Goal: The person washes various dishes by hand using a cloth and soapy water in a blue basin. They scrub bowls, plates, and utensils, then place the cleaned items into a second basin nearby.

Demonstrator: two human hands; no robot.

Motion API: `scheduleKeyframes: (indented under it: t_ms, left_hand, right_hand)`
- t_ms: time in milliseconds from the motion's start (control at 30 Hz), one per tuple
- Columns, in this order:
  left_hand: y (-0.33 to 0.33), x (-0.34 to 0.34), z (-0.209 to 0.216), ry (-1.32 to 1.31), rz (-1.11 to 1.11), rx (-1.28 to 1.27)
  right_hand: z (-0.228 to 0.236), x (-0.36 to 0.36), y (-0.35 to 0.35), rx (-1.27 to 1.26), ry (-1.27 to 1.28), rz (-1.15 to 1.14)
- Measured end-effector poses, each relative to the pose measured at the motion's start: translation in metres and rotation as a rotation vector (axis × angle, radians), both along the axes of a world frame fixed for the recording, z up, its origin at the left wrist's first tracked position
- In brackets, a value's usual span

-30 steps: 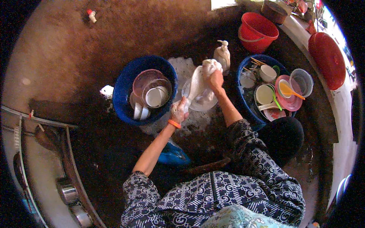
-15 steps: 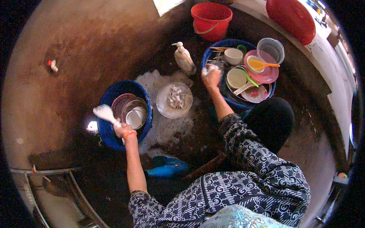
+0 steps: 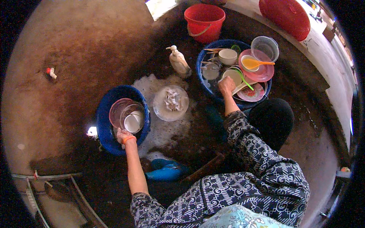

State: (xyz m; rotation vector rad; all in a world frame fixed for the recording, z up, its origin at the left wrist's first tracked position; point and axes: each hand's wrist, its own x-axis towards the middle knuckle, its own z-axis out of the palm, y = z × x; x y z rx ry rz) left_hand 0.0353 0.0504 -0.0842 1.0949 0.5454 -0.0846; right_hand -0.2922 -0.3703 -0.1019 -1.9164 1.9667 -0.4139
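Observation:
My right hand (image 3: 227, 86) is closed at the near-left edge of a cream bowl (image 3: 232, 78) in the right blue basin (image 3: 200, 78). A green spoon (image 3: 247, 80) leans across this bowl, with a pale handle beside it. My left hand (image 3: 124, 136) reaches into the near side of the left blue basin (image 3: 102, 133), its fingers curled; what they hold is hidden. Next to it sit a clear bowl (image 3: 141, 122), a white bowl (image 3: 132, 123) and a pinkish bowl (image 3: 116, 110). Between the basins, a clear bowl (image 3: 159, 112) contains a crumpled whitish wad (image 3: 173, 99).
A pump bottle (image 3: 178, 64) stands beyond the foam (image 3: 152, 133) on the wet floor. The right basin also has a white bowl (image 3: 227, 57), a pink basin (image 3: 266, 72) with an orange spoon (image 3: 262, 62), and a flowered plate (image 3: 253, 93). Behind is a red bucket (image 3: 204, 26).
My left hand has lowered into the left basin, and the white paddle-shaped utensil it held is out of sight. My right hand has moved nearer, onto the cream bowl.

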Motion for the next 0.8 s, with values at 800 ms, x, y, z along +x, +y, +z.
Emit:
scheduleKeyframes:
  t_ms: [800]
  left_hand:
    - [-0.094, -0.09, 0.023, 0.142, -0.896, -0.283]
  right_hand:
    - [0.043, 0.146, 0.207, 0.067, -0.284, 1.449]
